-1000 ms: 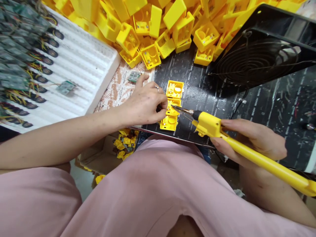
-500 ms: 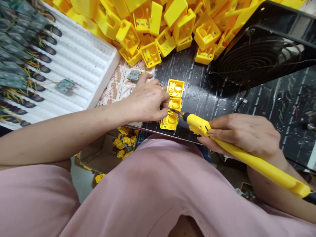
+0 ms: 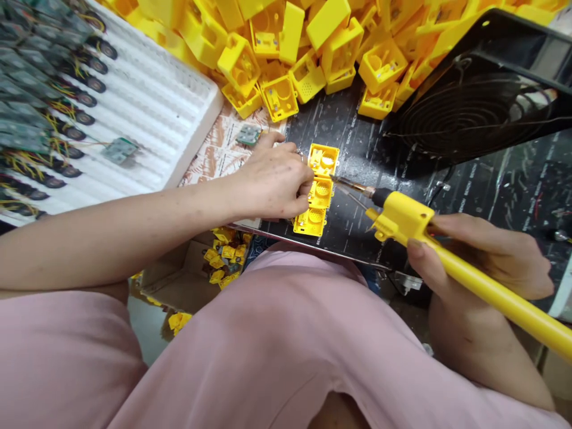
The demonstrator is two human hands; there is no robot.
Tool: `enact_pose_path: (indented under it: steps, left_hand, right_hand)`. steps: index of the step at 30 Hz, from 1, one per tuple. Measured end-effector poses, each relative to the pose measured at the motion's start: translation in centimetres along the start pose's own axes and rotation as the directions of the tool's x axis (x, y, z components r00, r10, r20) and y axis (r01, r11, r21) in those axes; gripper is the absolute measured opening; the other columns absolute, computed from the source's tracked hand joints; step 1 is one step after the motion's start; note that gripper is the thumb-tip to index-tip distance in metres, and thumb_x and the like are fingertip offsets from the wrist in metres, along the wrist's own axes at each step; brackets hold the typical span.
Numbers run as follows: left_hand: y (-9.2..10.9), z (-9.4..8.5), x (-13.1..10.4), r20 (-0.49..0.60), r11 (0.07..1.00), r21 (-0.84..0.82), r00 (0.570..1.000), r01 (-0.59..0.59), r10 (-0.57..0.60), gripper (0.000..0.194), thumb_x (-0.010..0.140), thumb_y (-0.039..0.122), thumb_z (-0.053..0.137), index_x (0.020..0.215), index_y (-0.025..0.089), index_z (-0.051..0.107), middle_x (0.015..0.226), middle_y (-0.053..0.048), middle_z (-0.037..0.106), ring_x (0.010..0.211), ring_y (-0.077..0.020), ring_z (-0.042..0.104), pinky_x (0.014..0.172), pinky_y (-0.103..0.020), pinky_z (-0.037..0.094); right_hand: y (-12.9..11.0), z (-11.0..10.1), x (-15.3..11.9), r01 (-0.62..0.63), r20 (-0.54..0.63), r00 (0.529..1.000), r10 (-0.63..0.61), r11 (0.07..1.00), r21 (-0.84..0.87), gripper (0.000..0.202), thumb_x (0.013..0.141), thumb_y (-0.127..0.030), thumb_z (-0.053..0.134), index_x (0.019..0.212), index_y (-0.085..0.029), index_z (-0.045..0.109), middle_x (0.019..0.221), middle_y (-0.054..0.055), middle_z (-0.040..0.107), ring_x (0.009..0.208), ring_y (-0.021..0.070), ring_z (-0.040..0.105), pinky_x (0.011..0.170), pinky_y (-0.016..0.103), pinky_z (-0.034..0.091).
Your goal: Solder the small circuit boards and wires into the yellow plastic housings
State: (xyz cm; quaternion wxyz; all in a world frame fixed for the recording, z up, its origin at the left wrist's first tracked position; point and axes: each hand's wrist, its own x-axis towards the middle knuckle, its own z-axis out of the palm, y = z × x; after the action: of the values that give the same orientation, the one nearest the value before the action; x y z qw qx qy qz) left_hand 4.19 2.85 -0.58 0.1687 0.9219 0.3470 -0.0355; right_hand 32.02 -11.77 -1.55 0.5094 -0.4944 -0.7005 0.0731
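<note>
My right hand (image 3: 487,256) grips a yellow soldering iron (image 3: 402,217), its metal tip pointing left just beside the yellow cases. Three small open yellow cases stand in a column: the upper case (image 3: 323,159), the middle case (image 3: 322,192) and the lower case (image 3: 309,221). My left hand (image 3: 279,182) rests at their left side with fingers curled at the middle case; what the fingertips hold, if anything, is hidden. A small green circuit board (image 3: 248,134) lies just beyond my left hand.
Yellow cases (image 3: 279,98) are heaped at the back. A white foam tray (image 3: 179,119) with circuit boards and round parts is at left. A black fan (image 3: 473,101) stands back right. A cardboard box (image 3: 179,277) with yellow parts sits below the table edge.
My right hand has moved right with the soldering iron, its tip now away from the middle case. The iron is turned to show more of its side. My left hand stays by the cases.
</note>
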Motion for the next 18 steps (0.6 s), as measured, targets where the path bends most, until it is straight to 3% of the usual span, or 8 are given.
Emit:
enact_pose_path:
  steps: [2, 4, 6, 9, 11, 14, 18]
  left_hand:
    - [0.5, -0.1, 0.1, 0.026, 1.0, 0.028, 1.0, -0.002, 0.002, 0.019, 0.088, 0.028, 0.061, 0.076, 0.023, 0.074, 0.081, -0.004, 0.075, 0.106, -0.0312, 0.075, 0.125, -0.062, 0.045]
    - [0.9, -0.1, 0.0, 0.041, 0.999, 0.041, 0.999, 0.002, -0.004, 0.019, 0.09, 0.027, 0.061, 0.078, 0.022, 0.075, 0.083, -0.005, 0.077, 0.106, -0.0321, 0.075, 0.122, -0.064, 0.046]
    - [0.8, -0.3, -0.4, 0.01, 1.0, 0.015, 1.0, 0.011, -0.011, 0.019, 0.093, 0.033, 0.062, 0.085, 0.023, 0.076, 0.087, -0.005, 0.079, 0.107, -0.0328, 0.075, 0.122, -0.065, 0.047]
    - [-0.7, -1.1, -1.8, -0.143, 0.993, -0.084, 0.985, 0.085, -0.097, 0.028, 0.102, 0.047, 0.061, 0.106, 0.026, 0.078, 0.105, -0.005, 0.083, 0.111, -0.0306, 0.075, 0.119, -0.056, 0.051]
    - [-2.5, -1.6, -2.9, -0.256, 0.965, -0.128, 0.933, 0.227, -0.254, 0.035, 0.109, 0.052, 0.056, 0.12, 0.026, 0.076, 0.121, -0.004, 0.083, 0.116, -0.0276, 0.074, 0.115, -0.048, 0.054]
    - [-5.3, -1.3, -3.3, -0.317, 0.909, -0.122, 0.852, 0.399, -0.416, 0.047, 0.114, 0.058, 0.048, 0.135, 0.024, 0.073, 0.135, -0.003, 0.08, 0.128, -0.0273, 0.068, 0.119, -0.049, 0.053]
    - [-6.7, 0.9, -1.7, -0.326, 0.938, -0.089, 0.88, 0.334, -0.344, 0.046, 0.113, 0.054, 0.047, 0.133, 0.024, 0.076, 0.136, -0.006, 0.08, 0.133, -0.0334, 0.064, 0.12, -0.058, 0.05]
  right_hand:
    - [-0.1, 0.9, -0.8, -0.036, -0.115, 0.993, 0.031, 0.999, -0.039, 0.056, 0.082, -0.029, 0.102, 0.135, -0.031, 0.084, 0.096, 0.003, 0.089, 0.058, 0.0206, 0.079, 0.041, 0.024, 0.058]
    - [0.1, 1.8, -1.4, -0.032, -0.152, 0.988, 0.023, 0.998, -0.058, 0.066, 0.081, -0.03, 0.103, 0.144, -0.032, 0.081, 0.1, 0.003, 0.089, 0.058, 0.0198, 0.079, 0.043, 0.024, 0.059]
    - [0.4, 2.3, -2.0, -0.022, -0.163, 0.987, 0.01, 0.997, -0.07, 0.065, 0.08, -0.031, 0.103, 0.141, -0.032, 0.083, 0.099, 0.003, 0.088, 0.058, 0.0208, 0.079, 0.043, 0.025, 0.06]
    - [1.0, 2.1, -2.5, -0.069, -0.171, 0.984, 0.053, 0.994, -0.089, 0.054, 0.077, -0.032, 0.104, 0.128, -0.033, 0.087, 0.1, 0.002, 0.089, 0.063, 0.0241, 0.082, 0.048, 0.028, 0.065]
    - [1.2, 1.4, -2.7, -0.101, -0.146, 0.986, 0.085, 0.99, -0.102, 0.047, 0.076, -0.031, 0.104, 0.12, -0.034, 0.089, 0.097, 0.001, 0.089, 0.063, 0.0244, 0.081, 0.048, 0.029, 0.064]
    - [1.1, 0.6, -2.8, -0.183, -0.103, 0.98, 0.171, 0.975, -0.124, 0.035, 0.08, -0.031, 0.101, 0.113, -0.032, 0.089, 0.091, 0.001, 0.087, 0.061, 0.0229, 0.079, 0.047, 0.03, 0.06]
    - [1.0, 0.7, -2.7, -0.235, -0.09, 0.969, 0.229, 0.97, -0.061, 0.035, 0.081, -0.031, 0.099, 0.114, -0.033, 0.088, 0.093, 0.001, 0.087, 0.062, 0.0225, 0.078, 0.045, 0.03, 0.058]
